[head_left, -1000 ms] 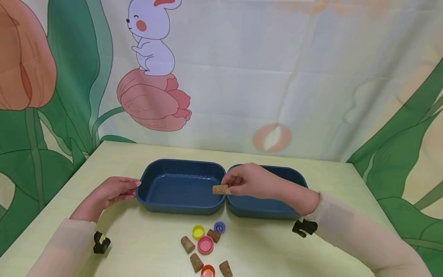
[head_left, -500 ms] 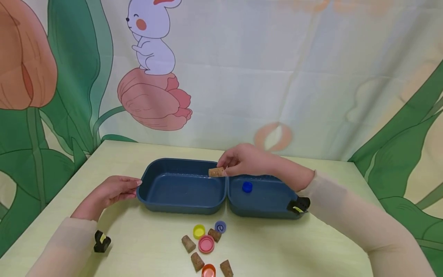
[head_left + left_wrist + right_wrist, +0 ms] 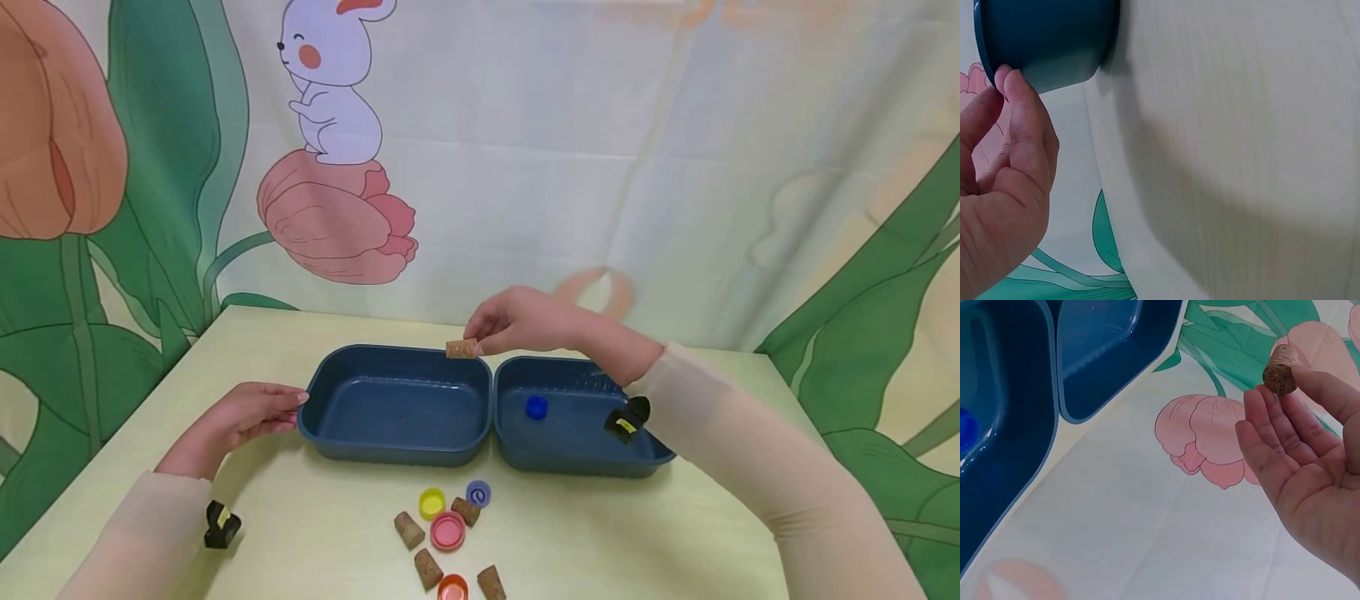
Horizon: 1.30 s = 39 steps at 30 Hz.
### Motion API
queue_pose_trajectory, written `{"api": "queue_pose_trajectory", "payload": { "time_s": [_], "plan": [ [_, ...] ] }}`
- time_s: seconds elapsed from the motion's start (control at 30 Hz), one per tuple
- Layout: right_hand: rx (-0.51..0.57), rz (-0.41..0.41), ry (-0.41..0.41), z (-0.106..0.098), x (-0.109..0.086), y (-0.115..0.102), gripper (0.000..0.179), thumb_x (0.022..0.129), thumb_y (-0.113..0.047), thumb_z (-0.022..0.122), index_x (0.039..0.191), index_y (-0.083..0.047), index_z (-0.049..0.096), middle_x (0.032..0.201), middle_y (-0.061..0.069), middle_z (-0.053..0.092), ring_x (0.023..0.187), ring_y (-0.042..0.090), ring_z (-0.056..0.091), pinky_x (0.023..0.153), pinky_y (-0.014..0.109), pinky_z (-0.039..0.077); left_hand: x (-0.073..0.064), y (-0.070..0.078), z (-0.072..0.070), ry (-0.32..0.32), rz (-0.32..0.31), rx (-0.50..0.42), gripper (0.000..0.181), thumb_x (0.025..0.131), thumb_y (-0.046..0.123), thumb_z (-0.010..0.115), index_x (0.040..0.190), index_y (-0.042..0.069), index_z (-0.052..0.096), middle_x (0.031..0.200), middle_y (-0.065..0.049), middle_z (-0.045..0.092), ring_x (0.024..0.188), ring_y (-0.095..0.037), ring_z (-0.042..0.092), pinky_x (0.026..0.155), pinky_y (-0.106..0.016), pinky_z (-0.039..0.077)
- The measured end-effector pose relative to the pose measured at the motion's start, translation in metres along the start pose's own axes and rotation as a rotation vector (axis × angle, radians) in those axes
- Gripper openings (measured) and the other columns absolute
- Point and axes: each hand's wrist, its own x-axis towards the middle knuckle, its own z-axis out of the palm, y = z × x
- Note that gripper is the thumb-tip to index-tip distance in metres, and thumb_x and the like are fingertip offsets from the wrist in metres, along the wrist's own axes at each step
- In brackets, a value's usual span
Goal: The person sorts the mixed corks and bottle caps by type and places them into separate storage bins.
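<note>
Between thumb and fingertips my right hand [image 3: 521, 321] pinches a cork [image 3: 461, 348], which overlaps the far rim of the left blue bin in the head view. The right wrist view shows this cork [image 3: 1280, 370] held up by its sides. My left hand [image 3: 258, 411] grips the left end of the left blue bin [image 3: 397, 457]; in the left wrist view its thumb and fingers meet at the bin's rim [image 3: 986, 53]. A blue bottle cap [image 3: 536, 407] lies in the right blue bin [image 3: 577, 465], partly beneath my right forearm.
In front of the bins lie several loose corks [image 3: 409, 530], a yellow cap [image 3: 432, 504], a pink cap [image 3: 447, 531], a purple cap [image 3: 478, 493] and an orange cap [image 3: 452, 588]. A printed curtain [image 3: 510, 183] hangs behind the table [image 3: 637, 533].
My right hand has risen and moved slightly left with the cork, away from over the right bin, so the blue cap there now shows. The left hand stays on the left bin.
</note>
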Motion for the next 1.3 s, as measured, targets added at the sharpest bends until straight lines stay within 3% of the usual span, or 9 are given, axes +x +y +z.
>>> {"api": "queue_pose_trajectory", "payload": {
  "time_s": [0.5, 0.63, 0.77, 1.3],
  "plan": [
    [-0.006, 0.053, 0.036, -0.012, 0.031, 0.009, 0.027, 0.097, -0.012, 0.065, 0.121, -0.001, 0.071, 0.116, 0.015, 0.075, 0.111, 0.026, 0.069, 0.102, 0.036, 0.056, -0.001, 0.003, 0.005, 0.011, -0.012, -0.004, 0.030, 0.104, 0.016, 0.059, 0.122, -0.007, 0.066, 0.078, 0.009, 0.072, 0.071, -0.003, 0.068, 0.071, -0.018, 0.062],
    [-0.014, 0.056, 0.041, -0.013, 0.039, 0.008, 0.027, 0.097, -0.013, 0.065, 0.121, -0.002, 0.072, 0.115, 0.014, 0.076, 0.109, 0.025, 0.068, 0.101, 0.035, 0.056, -0.002, 0.002, 0.004, 0.008, -0.012, -0.009, 0.025, 0.104, 0.016, 0.060, 0.117, -0.003, 0.068, 0.077, 0.010, 0.071, 0.071, -0.003, 0.069, 0.071, -0.017, 0.062],
    [-0.032, 0.067, 0.052, -0.012, 0.050, 0.008, 0.026, 0.097, -0.013, 0.065, 0.120, -0.001, 0.072, 0.114, 0.015, 0.076, 0.105, 0.023, 0.067, 0.099, 0.034, 0.056, -0.002, 0.002, 0.004, 0.004, -0.001, -0.002, 0.028, 0.104, 0.016, 0.059, 0.120, -0.005, 0.067, 0.077, 0.010, 0.072, 0.071, -0.002, 0.069, 0.071, -0.017, 0.061],
    [-0.025, 0.113, 0.054, 0.009, 0.084, 0.003, 0.028, 0.098, -0.016, 0.065, 0.122, -0.002, 0.072, 0.117, 0.014, 0.075, 0.101, 0.021, 0.064, 0.095, 0.030, 0.055, 0.000, -0.003, 0.001, 0.011, 0.008, 0.020, 0.038, 0.104, 0.017, 0.059, 0.128, -0.013, 0.061, 0.078, 0.009, 0.072, 0.071, -0.003, 0.068, 0.071, -0.017, 0.062]
  ]
}}
